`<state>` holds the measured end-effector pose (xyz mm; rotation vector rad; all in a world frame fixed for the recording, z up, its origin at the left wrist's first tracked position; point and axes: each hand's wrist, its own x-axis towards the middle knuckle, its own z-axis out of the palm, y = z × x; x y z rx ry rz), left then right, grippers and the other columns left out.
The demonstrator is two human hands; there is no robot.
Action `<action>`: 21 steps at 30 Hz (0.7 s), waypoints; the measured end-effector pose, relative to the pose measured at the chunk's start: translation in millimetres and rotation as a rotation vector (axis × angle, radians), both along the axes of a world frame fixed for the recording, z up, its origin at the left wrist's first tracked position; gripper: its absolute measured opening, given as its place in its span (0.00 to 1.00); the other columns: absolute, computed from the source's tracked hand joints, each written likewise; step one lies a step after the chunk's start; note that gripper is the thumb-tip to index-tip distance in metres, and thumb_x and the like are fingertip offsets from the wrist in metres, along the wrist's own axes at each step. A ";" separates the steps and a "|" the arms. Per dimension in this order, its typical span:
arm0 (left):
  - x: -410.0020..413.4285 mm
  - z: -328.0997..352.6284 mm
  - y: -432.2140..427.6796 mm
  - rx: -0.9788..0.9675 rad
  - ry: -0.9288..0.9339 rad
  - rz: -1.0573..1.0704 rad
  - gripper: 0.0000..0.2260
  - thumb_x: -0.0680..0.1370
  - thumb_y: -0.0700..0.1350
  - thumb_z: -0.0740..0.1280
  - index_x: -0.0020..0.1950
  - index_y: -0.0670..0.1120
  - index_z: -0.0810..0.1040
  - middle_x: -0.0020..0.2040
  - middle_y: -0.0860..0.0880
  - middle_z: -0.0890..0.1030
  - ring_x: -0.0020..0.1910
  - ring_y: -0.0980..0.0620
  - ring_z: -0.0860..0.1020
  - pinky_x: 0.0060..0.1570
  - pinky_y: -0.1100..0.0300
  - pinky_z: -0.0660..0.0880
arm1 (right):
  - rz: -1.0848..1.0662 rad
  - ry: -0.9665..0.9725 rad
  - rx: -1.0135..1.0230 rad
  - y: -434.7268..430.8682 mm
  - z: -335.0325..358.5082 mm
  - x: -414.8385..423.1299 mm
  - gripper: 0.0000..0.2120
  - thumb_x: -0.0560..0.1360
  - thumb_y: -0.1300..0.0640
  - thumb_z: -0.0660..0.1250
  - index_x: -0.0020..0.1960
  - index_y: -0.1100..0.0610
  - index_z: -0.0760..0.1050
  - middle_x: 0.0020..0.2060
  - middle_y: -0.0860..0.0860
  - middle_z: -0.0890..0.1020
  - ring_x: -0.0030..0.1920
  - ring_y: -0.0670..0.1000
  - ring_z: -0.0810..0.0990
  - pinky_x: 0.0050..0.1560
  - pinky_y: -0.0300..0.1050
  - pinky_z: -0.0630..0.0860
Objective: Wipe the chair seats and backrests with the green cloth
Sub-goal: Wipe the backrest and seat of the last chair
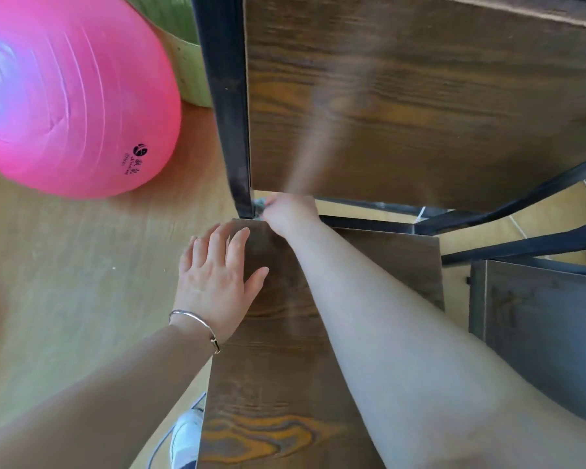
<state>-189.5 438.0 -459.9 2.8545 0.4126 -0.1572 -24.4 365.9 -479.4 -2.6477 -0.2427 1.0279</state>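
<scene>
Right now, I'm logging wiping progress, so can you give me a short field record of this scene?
left hand: flat on the chair seat, rear left corner
right hand: at the gap between seat and backrest, beside the black frame post; grip unclear
green cloth: not clearly visible
nearby: pink exercise ball on the floor, left; second chair, right

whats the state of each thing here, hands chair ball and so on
seat: level, bare wood
backrest: upright
cloth: only a scrap shows, the rest is hidden
right hand: curled at the gap under the backrest, gripping the cloth
left hand: open, flat on the seat, fingers spread
bracelet: worn on the left wrist
pink ball: inflated, on the floor
shoe: on the floor, partly hidden by the seat
</scene>
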 end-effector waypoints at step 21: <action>-5.8 15.8 -10.4 0.025 0.018 -0.047 0.27 0.78 0.60 0.60 0.71 0.45 0.67 0.70 0.43 0.69 0.71 0.41 0.63 0.67 0.40 0.65 | -0.052 -0.117 -0.038 -131.7 27.1 21.3 0.17 0.79 0.50 0.65 0.64 0.56 0.79 0.58 0.55 0.80 0.54 0.55 0.76 0.54 0.48 0.76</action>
